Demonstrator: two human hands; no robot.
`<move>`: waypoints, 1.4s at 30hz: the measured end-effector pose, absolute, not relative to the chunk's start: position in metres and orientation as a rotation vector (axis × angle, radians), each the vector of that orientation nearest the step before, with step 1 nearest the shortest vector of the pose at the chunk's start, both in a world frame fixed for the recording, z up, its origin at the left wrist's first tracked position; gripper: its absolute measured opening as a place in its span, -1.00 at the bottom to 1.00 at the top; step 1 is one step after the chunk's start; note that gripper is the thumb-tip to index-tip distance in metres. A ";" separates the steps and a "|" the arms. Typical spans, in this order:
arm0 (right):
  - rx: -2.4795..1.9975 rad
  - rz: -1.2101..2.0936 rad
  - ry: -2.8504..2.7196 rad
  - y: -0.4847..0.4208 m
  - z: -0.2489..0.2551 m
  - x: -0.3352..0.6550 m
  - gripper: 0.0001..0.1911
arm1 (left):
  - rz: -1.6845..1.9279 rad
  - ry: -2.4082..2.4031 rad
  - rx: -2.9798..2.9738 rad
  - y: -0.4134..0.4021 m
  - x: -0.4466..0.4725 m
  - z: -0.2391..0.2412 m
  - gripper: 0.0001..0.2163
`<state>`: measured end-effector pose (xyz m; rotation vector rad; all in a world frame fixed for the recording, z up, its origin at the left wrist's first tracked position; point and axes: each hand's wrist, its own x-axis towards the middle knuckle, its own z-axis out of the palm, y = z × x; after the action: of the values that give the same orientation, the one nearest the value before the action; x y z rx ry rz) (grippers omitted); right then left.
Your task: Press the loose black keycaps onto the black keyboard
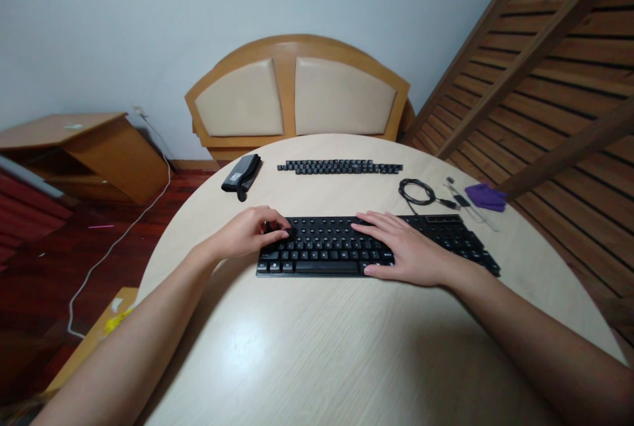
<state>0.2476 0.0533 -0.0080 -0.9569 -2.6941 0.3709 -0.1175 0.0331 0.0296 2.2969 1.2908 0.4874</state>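
Observation:
A black keyboard (327,266) lies on the round pale table in front of me. Its lower rows carry keycaps, while small bare key posts show in the upper rows. My left hand (255,231) is at the keyboard's upper left, thumb and fingers pinched on a small dark keycap (290,232), partly hidden by the fingertips. With fingers spread, my right hand (403,248) rests flat over the right-middle part of the keyboard and covers some keys. Beyond the keyboard, loose black keycaps (341,167) are lined up in rows on the table.
A dark folded pouch (241,173) lies at the far left of the table (307,347). To the right are a coiled black cable (417,192), small slim tools (461,198) and a purple cloth (485,197). A padded headboard (297,92) stands behind; a wooden desk (119,155) is left.

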 end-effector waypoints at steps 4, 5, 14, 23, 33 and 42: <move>-0.949 0.371 -2.690 0.053 -0.009 0.248 -0.17 | 0.451 1.277 2.339 0.033 -0.119 0.026 -0.79; -0.946 0.369 -2.692 0.054 -0.009 0.248 -0.17 | 0.449 1.278 2.336 0.033 -0.119 0.026 -0.80; -0.949 0.358 -2.693 0.054 -0.011 0.249 -0.17 | 0.463 1.230 2.320 0.035 -0.119 0.024 -0.79; -0.960 0.384 -2.685 0.054 -0.010 0.248 -0.17 | 0.449 1.239 2.325 0.034 -0.119 0.023 -0.79; -0.973 0.382 -2.695 0.053 -0.009 0.248 -0.16 | 0.466 1.124 2.432 0.034 -0.117 0.025 -0.81; -0.960 0.374 -2.681 0.053 -0.008 0.247 -0.17 | 0.409 1.150 2.515 0.031 -0.114 0.030 -0.79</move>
<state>0.2470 0.0532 -0.0081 -0.9603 -2.6815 0.3742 -0.1142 0.0307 0.0303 2.5154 1.1496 0.4090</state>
